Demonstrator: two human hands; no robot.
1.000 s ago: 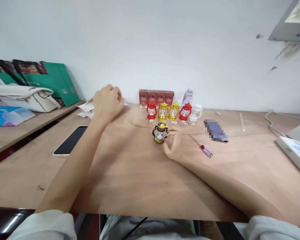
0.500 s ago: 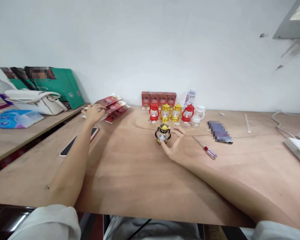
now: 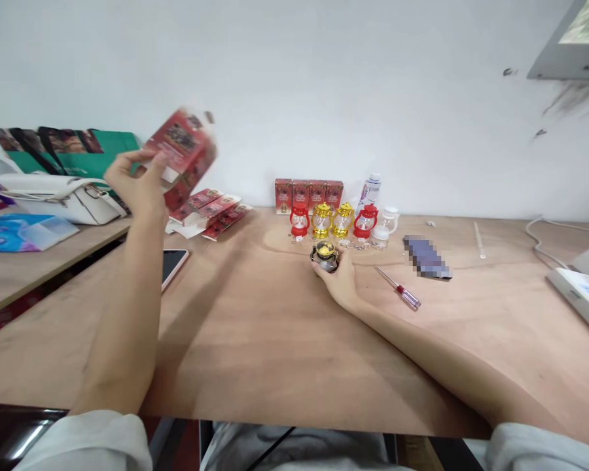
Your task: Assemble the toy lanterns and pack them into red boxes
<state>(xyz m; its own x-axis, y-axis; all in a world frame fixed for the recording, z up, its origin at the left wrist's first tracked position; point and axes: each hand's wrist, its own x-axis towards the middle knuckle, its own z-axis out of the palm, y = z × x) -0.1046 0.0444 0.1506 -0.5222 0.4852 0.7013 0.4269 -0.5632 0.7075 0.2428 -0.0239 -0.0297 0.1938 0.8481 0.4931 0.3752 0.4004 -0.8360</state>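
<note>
My left hand [image 3: 140, 180] is raised at the left, thumb and fingers closed on a red printed cardboard box [image 3: 179, 150], which is tilted and blurred by motion. Below it, several flattened red boxes [image 3: 213, 209] lie in an overlapping pile on the table. At the middle of the table my right hand [image 3: 341, 278] wraps around a small black and gold lantern [image 3: 325, 255], partly hidden by the fingers. Behind that lantern stand red lanterns [image 3: 299, 220], gold lanterns [image 3: 342, 220] and a white lantern [image 3: 389, 220] in a row.
Several upright red boxes [image 3: 309, 194] and a bottle [image 3: 370, 191] stand by the wall. To the right lie a screwdriver [image 3: 400, 289], a dark phone [image 3: 427, 256] and a white device [image 3: 582, 301]. Another phone [image 3: 173, 267] lies beside my left forearm. A white handbag [image 3: 63, 196] is at far left.
My left hand has lifted a red box from the pile, up and to the left, and the box now appears opened out. My right hand has closed around the black and gold lantern.
</note>
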